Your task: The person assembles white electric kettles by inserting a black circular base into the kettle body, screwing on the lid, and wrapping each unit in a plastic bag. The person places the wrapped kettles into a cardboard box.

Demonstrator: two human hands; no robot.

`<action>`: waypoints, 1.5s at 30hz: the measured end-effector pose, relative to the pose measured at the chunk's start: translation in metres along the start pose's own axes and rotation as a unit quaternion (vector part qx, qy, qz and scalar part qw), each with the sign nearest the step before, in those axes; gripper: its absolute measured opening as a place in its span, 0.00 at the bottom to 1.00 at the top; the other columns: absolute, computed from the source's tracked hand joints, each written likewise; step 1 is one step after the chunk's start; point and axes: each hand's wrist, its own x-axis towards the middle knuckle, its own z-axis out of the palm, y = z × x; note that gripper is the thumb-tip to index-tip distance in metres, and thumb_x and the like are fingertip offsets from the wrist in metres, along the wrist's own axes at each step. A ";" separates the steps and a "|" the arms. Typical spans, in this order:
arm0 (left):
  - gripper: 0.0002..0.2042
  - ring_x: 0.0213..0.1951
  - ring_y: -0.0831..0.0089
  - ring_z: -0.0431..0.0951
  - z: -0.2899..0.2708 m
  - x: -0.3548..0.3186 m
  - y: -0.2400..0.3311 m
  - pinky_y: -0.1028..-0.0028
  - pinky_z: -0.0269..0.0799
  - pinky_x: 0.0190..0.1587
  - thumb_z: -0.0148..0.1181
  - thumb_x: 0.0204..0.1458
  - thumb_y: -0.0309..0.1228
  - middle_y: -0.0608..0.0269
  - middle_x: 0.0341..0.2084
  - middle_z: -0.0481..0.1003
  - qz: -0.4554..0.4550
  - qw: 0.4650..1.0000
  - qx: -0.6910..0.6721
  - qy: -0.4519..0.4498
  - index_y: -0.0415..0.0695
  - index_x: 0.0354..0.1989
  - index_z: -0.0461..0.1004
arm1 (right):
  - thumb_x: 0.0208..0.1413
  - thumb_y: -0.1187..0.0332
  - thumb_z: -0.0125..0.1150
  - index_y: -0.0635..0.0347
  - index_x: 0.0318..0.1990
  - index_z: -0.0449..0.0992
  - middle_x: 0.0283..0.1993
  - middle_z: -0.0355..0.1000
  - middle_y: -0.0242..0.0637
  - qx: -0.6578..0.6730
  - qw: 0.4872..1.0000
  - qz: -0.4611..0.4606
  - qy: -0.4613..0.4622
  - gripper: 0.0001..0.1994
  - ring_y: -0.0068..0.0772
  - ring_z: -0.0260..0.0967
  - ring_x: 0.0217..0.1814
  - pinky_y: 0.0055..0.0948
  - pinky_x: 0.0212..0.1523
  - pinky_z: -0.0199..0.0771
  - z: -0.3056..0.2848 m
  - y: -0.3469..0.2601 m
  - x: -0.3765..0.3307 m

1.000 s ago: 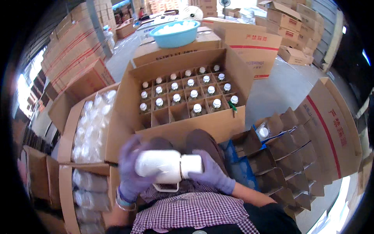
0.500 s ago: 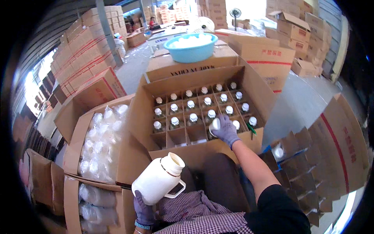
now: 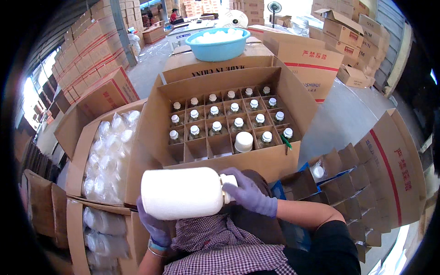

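Note:
Tilted on its side above my lap is a white jug (image 3: 181, 195). My left hand (image 3: 153, 224), in a purple-grey glove, grips it at the base end. My right hand (image 3: 251, 195), gloved alike, closes around the white neck end; whether a separate cap sits there I cannot tell. Just beyond stands an open carton (image 3: 220, 162) with cardboard dividers. Its cells hold several clear bottles (image 3: 216, 127) with white caps. One cell in the nearest filled row has a wider white cap or cup (image 3: 243, 142). A green strip (image 3: 286, 141) sticks up by the right corner bottle.
A light blue basin (image 3: 219, 46) of white pieces stands behind the carton. To the left, a carton holds plastic-wrapped clear pieces (image 3: 110, 158). At right is a divided carton (image 3: 398, 183) with one white-capped item (image 3: 317, 172). Stacked boxes (image 3: 91, 55) and a fan (image 3: 274, 8) are farther back.
My right hand has left the carton and come to the jug's neck. The wide white cap or cup now stands free in its cell. The jug has turned toward horizontal and its handle is hidden.

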 end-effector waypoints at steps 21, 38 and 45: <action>0.31 0.52 0.64 0.78 0.081 0.033 -0.004 0.67 0.72 0.56 0.32 0.71 0.53 0.51 0.52 0.76 -0.123 0.948 -0.081 -0.284 0.35 0.59 0.70 | 0.59 0.58 0.66 0.61 0.62 0.69 0.62 0.67 0.45 -0.102 0.993 -0.002 0.062 0.27 0.48 0.67 0.64 0.42 0.63 0.69 -0.076 -0.008 -0.061; 0.25 0.46 0.53 0.77 0.274 0.139 -0.124 0.55 0.70 0.51 0.64 0.51 0.55 0.53 0.45 0.79 0.283 0.831 0.301 -0.372 0.47 0.48 0.77 | 0.51 0.53 0.72 0.53 0.53 0.71 0.60 0.65 0.48 -0.324 0.915 -0.101 0.216 0.25 0.52 0.65 0.62 0.51 0.62 0.67 -0.189 0.004 -0.094; 0.16 0.43 0.50 0.77 0.260 0.159 -0.149 0.58 0.75 0.46 0.67 0.51 0.43 0.49 0.37 0.77 0.194 0.890 0.194 -0.364 0.43 0.39 0.79 | 0.54 0.51 0.70 0.58 0.56 0.70 0.61 0.64 0.49 -0.290 0.908 -0.018 0.302 0.28 0.50 0.62 0.65 0.51 0.67 0.60 -0.180 0.041 -0.096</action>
